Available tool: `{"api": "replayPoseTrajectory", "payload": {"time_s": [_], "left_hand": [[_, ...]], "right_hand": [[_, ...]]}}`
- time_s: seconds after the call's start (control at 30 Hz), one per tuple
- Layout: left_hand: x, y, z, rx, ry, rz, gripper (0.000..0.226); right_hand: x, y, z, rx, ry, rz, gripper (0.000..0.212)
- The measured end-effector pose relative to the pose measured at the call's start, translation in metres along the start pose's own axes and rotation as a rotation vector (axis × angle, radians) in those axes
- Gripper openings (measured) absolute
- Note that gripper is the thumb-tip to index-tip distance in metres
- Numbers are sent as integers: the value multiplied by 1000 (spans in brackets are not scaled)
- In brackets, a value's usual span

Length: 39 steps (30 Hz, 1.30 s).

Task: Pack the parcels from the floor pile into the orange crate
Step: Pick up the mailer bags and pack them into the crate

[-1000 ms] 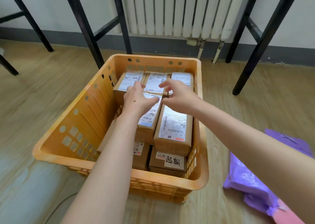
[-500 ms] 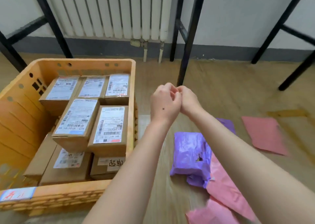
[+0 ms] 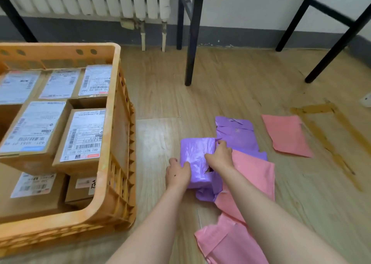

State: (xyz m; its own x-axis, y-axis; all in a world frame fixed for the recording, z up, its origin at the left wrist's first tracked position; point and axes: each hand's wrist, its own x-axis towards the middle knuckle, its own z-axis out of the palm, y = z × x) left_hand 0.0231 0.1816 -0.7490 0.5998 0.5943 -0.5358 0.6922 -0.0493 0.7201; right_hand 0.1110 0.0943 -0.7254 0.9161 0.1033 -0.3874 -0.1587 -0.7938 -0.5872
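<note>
Both hands have left the crate and dropped to the floor pile. The left hand (image 3: 177, 173) grips the near-left edge of the purple parcel (image 3: 195, 153), and the right hand (image 3: 220, 156) clasps its right side, fingers curled over the wrap. The parcel lies on the wood floor (image 3: 220, 95), near the right wall of the orange crate (image 3: 115, 95), overlapping pink mailers (image 3: 255, 173). Its plastic wrap looks soft, slick and torn by the right wrist, so it is probably light. Hold the firm body at both sides, not the loose flap. A radiator (image 3: 100, 0) and black table legs (image 3: 190, 42) stand along the wall.

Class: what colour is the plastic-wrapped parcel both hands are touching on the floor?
Purple: the plastic-wrapped parcel shows best in the head view.
</note>
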Motion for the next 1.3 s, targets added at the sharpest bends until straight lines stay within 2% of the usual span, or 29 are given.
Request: {"api": "replayPoseTrajectory", "payload": {"time_s": [0.3,0.43,0.53,0.67,0.77,0.83,0.97,1.07,1.13,1.2,1.23,1.3], "left_hand": [[-3,12,8,-289,58,-105,34],[1,27,-8,-435,85,-47,15],[-2,44,-22,-507,99,-28,19],[-12,66,-36,-577,36,-66,22],[-20,75,-41,-604,-50,-80,35],[-22,77,-45,-619,-85,-80,39],[-20,80,-56,-710,-140,-40,28],[-20,84,-63,-731,-151,115,14],[-19,89,-67,-687,-137,232,17],[-19,95,-73,-648,-93,310,18],[-20,99,-76,-630,-58,323,21],[-19,108,-85,-653,3,290,30]], "right_hand": [[9,-8,-12,212,-91,61,52],[12,-18,-22,317,-75,21,44],[12,-22,-26,404,-65,4,41],[11,-26,-26,514,-66,-4,55],[7,-31,-27,535,-124,-14,85],[3,-35,-28,533,-182,-36,93],[4,-42,-26,681,-215,-8,80],[3,-51,-35,937,-289,34,61],[-1,-61,-44,1016,-352,34,58],[-8,-73,-54,1053,-439,-19,33],[-11,-79,-59,1077,-485,-49,25],[-21,-93,-69,1145,-533,-104,24]]}}
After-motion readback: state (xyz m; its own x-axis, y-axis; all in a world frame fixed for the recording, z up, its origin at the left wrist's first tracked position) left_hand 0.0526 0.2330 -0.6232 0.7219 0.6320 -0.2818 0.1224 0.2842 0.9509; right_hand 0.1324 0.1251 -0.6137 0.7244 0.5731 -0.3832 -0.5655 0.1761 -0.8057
